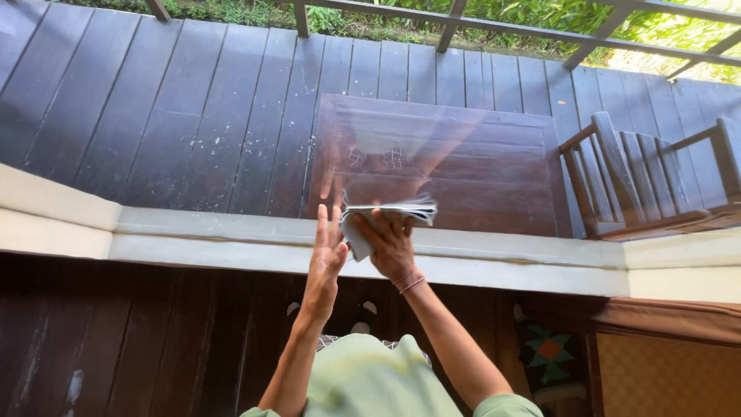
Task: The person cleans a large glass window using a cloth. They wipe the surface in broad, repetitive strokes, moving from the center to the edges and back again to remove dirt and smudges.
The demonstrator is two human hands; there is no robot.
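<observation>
Grey cloth (386,220) pressed on the glass (231,154) under our right hand (392,245), gripped; left hand (328,255) spread flat beside it. We judge mid-wipe; next stroke needs steady pressure.

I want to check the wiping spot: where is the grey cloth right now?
In the head view, the cloth is at centre, pressed against the glass by the right hand, just right of the open left hand, above the pale sill.

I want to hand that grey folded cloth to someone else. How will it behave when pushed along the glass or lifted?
The grey cloth probably flops: its folded layers sag over the right hand. It looks light, held by fingers alone. It likely slides easily on the smooth window glass.
</observation>
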